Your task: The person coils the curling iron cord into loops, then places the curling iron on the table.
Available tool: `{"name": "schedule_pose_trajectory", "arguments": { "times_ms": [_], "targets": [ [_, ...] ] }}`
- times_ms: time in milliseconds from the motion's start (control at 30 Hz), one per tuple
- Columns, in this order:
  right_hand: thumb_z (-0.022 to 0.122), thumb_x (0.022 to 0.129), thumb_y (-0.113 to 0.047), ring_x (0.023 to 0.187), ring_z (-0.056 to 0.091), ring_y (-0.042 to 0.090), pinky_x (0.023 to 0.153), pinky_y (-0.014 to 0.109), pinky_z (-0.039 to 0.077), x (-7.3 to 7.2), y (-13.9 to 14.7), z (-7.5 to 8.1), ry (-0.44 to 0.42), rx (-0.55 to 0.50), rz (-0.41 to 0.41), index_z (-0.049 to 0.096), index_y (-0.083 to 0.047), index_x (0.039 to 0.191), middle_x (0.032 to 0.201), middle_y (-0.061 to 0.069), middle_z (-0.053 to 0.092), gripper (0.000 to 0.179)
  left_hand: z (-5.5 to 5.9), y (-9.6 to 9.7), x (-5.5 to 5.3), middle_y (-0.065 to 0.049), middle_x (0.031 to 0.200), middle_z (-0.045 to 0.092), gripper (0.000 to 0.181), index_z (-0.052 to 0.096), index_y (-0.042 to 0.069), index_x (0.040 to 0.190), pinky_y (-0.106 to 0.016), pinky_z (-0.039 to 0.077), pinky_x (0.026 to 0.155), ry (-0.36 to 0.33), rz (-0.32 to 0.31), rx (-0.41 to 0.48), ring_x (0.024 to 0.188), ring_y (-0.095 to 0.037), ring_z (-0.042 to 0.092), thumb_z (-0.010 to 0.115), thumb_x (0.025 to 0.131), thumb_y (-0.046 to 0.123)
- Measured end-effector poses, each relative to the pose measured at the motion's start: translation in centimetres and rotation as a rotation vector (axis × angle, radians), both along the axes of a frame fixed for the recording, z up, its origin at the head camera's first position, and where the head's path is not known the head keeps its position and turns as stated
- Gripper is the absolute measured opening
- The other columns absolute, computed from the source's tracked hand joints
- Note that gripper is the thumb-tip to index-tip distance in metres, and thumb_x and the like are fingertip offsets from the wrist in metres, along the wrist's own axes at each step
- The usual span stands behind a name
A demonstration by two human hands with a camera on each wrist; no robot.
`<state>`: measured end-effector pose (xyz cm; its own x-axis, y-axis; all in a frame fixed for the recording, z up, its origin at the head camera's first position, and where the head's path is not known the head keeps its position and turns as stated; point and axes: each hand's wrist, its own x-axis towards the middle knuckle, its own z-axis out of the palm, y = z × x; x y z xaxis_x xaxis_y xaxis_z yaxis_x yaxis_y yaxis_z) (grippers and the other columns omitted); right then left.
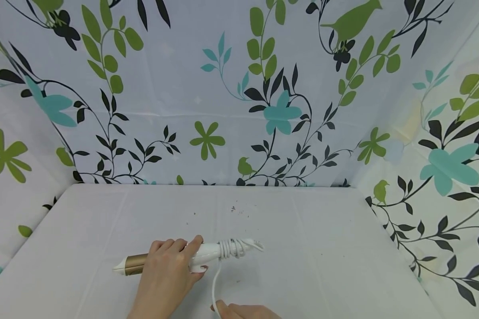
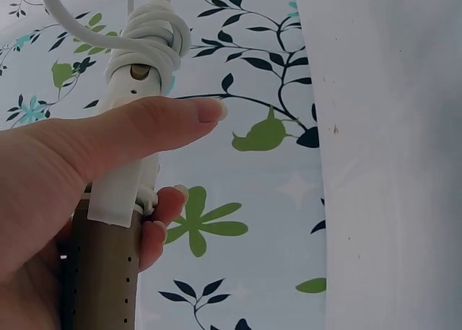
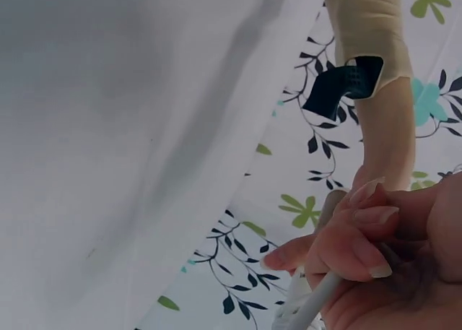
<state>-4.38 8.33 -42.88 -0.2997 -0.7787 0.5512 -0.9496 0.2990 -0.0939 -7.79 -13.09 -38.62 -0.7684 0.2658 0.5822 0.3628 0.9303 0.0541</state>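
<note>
A curling iron (image 1: 207, 254) with a white handle and a gold barrel (image 1: 136, 264) lies crosswise above the white table, its barrel to the left. My left hand (image 1: 168, 268) grips it around the middle; in the left wrist view, the thumb crosses the white handle above the brownish barrel (image 2: 105, 272). White cord (image 1: 232, 248) is wound in several turns around the handle's right end. From those turns a loose length hangs toward my right hand (image 1: 245, 311), low in the head view. Curled fingers of that hand hold the cord (image 3: 317, 301) in the right wrist view.
The white table (image 1: 303, 248) has small dark crumbs (image 1: 233, 208) toward its back. Patterned cloth (image 1: 163, 97) with leaves and birds hangs behind and at both sides. A sleeve with a dark strap (image 3: 336, 88) covers the other forearm in the right wrist view.
</note>
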Motion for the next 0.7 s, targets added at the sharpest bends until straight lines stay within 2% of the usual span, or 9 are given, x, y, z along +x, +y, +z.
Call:
{"name": "schedule_pose_trajectory", "arguments": {
  "times_ms": [67,233,433,533,700],
  "targets": [
    [0.066,0.097,-0.027,0.064,0.051,-0.008,0.068,-0.002,0.039,0.0,0.2,0.0,-0.095,-0.046,0.002,0.058,-0.004,0.125,0.081,-0.007,0.066,0.037,0.1,0.0,0.0,-0.002,0.077,0.069,0.071,0.073,0.014,0.107,-0.039,0.047,0.068,-0.027,0.008,-0.01,0.069,-0.021,0.064,0.099,0.044,0.034],
    [0.064,0.098,-0.029,0.065,0.041,-0.007,0.066,-0.003,0.033,-0.5,0.6,0.2,-0.085,-0.041,0.019,0.058,-0.006,0.127,0.078,-0.008,0.061,0.037,0.1,-0.1,0.0,-0.003,0.079,0.07,0.07,0.073,0.015,0.108,-0.04,0.047,0.069,-0.05,0.012,-0.027,0.071,-0.022,0.065,0.098,0.046,0.035],
    [0.064,0.098,-0.027,0.07,0.042,-0.004,0.069,-0.002,0.032,-0.8,0.6,0.5,-0.144,-0.019,0.049,0.062,-0.008,0.126,0.082,-0.007,0.061,0.033,-0.1,-0.2,-0.1,-0.001,0.077,0.069,0.072,0.072,0.015,0.107,-0.038,0.047,0.069,-0.007,-0.014,-0.012,0.07,-0.021,0.064,0.099,0.043,0.034],
    [0.066,0.097,-0.027,0.071,0.042,-0.004,0.07,-0.002,0.032,-1.1,0.6,0.5,-0.129,-0.015,0.067,0.062,-0.011,0.127,0.083,-0.008,0.06,0.033,-0.1,-0.3,-0.1,-0.001,0.076,0.068,0.072,0.072,0.015,0.106,-0.037,0.047,0.069,0.016,-0.031,-0.005,0.069,-0.02,0.063,0.099,0.042,0.033],
    [0.067,0.097,-0.029,0.071,0.039,-0.004,0.071,-0.001,0.03,-1.7,0.7,1.2,-0.049,0.004,0.072,0.065,-0.015,0.121,0.082,-0.012,0.055,0.028,-0.1,-0.4,-0.1,-0.002,0.078,0.068,0.072,0.073,0.015,0.107,-0.039,0.046,0.069,0.006,-0.024,-0.031,0.07,-0.021,0.064,0.098,0.043,0.033]
  ]
}}
